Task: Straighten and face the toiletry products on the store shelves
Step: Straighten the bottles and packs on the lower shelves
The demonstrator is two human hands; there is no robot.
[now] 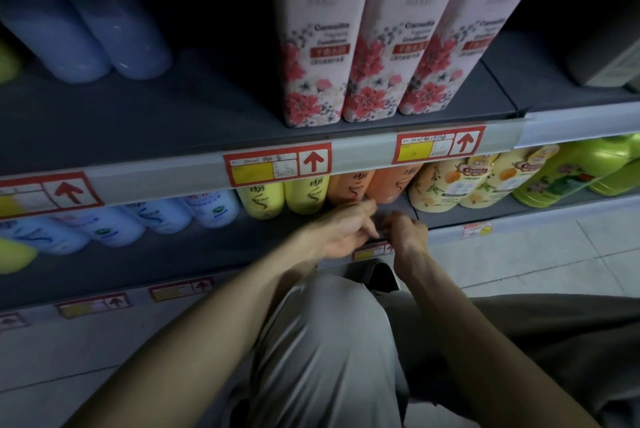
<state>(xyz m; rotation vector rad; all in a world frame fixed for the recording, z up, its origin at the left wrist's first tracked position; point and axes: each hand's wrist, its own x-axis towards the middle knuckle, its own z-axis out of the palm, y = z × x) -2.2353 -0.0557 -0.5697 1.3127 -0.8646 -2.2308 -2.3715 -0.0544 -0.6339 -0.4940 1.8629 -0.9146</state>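
1. The orange bottles (349, 185) stand on the lower shelf (173, 254), between the yellow bottles (263, 200) to the left and the cream bottles (436, 188) to the right.
2. Just in front of them, the left hand (343, 233) and right hand (408, 232) sit close together at the shelf's front edge.
3. The left fingers reach toward the orange bottles and are blurred. The right fingers are curled. I can't tell whether either hand grasps anything.
4. A price tag (370, 251) shows just below the hands.
5. On the upper shelf (138, 122), three Camellia conditioners (318, 46) stand side by side at the front.

Red-and-yellow price labels (277, 164) with arrows, pale floor tiles (554, 247), grey trousers (329, 341)
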